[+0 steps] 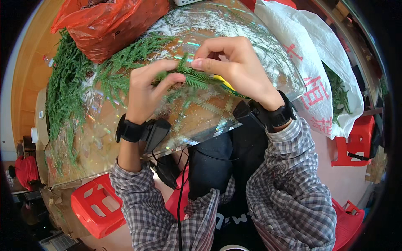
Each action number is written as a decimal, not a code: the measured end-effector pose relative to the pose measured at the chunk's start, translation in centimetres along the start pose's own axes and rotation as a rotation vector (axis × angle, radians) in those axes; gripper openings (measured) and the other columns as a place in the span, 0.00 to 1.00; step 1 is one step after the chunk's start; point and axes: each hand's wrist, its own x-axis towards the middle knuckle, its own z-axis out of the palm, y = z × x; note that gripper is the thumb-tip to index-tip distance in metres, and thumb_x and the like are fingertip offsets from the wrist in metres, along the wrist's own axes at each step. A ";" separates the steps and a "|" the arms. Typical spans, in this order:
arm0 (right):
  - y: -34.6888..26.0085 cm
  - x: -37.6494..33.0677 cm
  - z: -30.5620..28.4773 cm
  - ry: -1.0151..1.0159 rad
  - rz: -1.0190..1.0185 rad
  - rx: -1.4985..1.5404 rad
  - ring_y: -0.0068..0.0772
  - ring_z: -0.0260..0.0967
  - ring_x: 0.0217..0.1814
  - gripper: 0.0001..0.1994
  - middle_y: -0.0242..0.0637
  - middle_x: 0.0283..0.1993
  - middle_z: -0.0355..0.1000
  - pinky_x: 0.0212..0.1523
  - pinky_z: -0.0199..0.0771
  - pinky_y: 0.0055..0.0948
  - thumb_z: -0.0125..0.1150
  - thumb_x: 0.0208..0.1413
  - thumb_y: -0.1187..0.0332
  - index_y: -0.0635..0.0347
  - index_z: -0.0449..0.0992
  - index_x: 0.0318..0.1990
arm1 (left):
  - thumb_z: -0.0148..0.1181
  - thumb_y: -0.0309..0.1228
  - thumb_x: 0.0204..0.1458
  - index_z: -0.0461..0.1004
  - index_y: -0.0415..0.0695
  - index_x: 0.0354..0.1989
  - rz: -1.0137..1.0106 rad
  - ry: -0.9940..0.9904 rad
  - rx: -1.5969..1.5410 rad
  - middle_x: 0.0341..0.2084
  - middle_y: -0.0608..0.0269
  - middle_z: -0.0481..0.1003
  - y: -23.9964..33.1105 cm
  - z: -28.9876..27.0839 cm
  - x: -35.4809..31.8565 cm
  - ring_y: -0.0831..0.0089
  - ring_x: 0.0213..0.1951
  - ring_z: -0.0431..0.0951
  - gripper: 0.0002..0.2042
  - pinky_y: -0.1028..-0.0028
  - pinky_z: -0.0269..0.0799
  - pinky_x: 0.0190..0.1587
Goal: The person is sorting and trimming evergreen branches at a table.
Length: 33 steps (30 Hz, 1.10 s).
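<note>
A green pine sprig (196, 78) is held up over the near part of the table, between my two hands. My left hand (144, 85) pinches it with thumb and forefinger; the sprig's base is partly hidden behind those fingers. My right hand (243, 69) is closed in a pinch at the sprig's upper edge, thumb against forefinger, and whatever lies between those tips is too small to make out. Partly covered by the right hand, a yellow and green flat thing (228, 87) lies on the table.
Clear sheeting covers the wooden table (201, 121), scattered with white powder. Pine branches (67, 92) pile along the left edge beside a red plastic bag (113, 35). A white woven sack (312, 67) with greenery stands at right. Red stools (98, 205) are below. A black cable (182, 192) hangs near my lap.
</note>
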 end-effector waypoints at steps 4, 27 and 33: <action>1.5 -0.1 -0.2 0.012 0.158 0.224 0.15 0.61 0.25 0.06 0.27 0.21 0.68 0.27 0.60 0.18 0.56 0.46 0.73 0.67 0.73 0.24 | 0.62 0.23 0.34 0.72 0.38 0.30 0.433 -0.048 0.441 0.22 0.60 0.73 1.2 0.1 1.8 0.66 0.23 0.71 0.11 0.74 0.65 0.30; -1.4 -1.4 -1.3 -0.164 -0.549 -0.412 0.37 0.66 0.29 0.08 0.36 0.29 0.66 0.28 0.64 0.29 0.58 0.40 0.76 0.64 0.69 0.31 | 0.52 0.30 0.52 0.69 0.39 0.34 -0.435 -0.195 -0.904 0.27 0.64 0.73 -0.7 0.3 -2.4 0.77 0.26 0.72 0.07 0.78 0.69 0.29; -2.1 -1.4 -0.4 -0.157 -0.555 -0.350 0.40 0.65 0.28 0.06 0.38 0.26 0.65 0.27 0.64 0.30 0.59 0.40 0.75 0.65 0.69 0.26 | 0.50 0.31 0.54 0.67 0.39 0.34 -0.432 -0.199 -0.980 0.27 0.64 0.72 -0.8 0.1 -2.9 0.77 0.27 0.74 0.07 0.78 0.71 0.30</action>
